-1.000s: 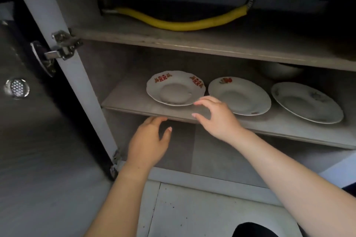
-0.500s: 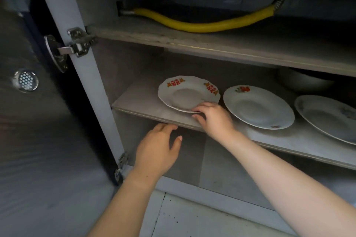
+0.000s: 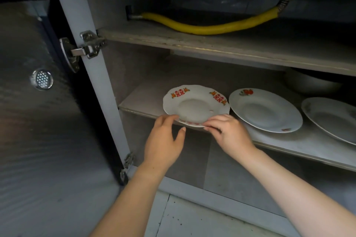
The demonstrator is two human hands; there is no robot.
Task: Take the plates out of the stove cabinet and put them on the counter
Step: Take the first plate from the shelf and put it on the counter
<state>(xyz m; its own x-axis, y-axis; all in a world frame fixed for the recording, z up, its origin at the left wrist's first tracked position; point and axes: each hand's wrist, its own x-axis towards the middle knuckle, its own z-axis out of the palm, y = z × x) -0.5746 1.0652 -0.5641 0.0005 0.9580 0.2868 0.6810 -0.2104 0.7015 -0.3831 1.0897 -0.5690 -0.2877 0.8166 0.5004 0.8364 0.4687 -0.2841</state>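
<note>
Both hands (image 3: pixel 196 136) grip scalloped plate (image 3: pixel 194 102) overhanging cabinet shelf (image 3: pixel 142 102) edge.

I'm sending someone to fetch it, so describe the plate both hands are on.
In the open cabinet, find the shelf below the yellow hose. It is the leftmost plate, overhanging the front edge, scalloped with red and orange rim motifs; its neighbours have smooth round rims.

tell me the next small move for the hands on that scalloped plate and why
Probably lift the scalloped plate a little and draw it toward you, off the shelf. Both hands, left and right, already meet its near rim, which juts past the shelf edge. Its right rim sits close to the next plate, so pull straight back.
</note>
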